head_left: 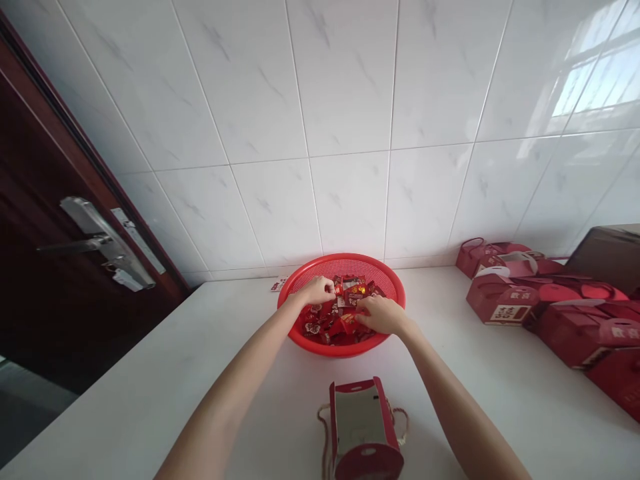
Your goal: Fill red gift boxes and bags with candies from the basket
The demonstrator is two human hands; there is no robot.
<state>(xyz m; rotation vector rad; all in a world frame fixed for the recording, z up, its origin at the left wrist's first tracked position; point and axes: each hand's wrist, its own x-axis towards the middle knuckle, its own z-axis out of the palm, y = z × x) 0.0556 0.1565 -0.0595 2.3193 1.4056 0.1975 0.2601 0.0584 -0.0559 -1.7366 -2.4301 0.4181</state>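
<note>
A round red plastic basket (345, 350) stands on the white table against the tiled wall, with many red-wrapped candies (327, 320) in it. Over its left side, my left hand (319, 291) is closed on a small red-wrapped candy (339, 289). My right hand (379, 314) reaches in from the right, its fingers closed around a red candy packet (347, 324). Nearer to me lies an open red gift box (367, 460) with a pale inside and rope handles, set between my forearms.
Several folded red gift boxes (505, 300) crowd the right side of the table, beside a dark brown box (607, 257). A small printed card (279, 283) lies left of the basket. At left is a dark wooden door (45, 200) with a metal handle.
</note>
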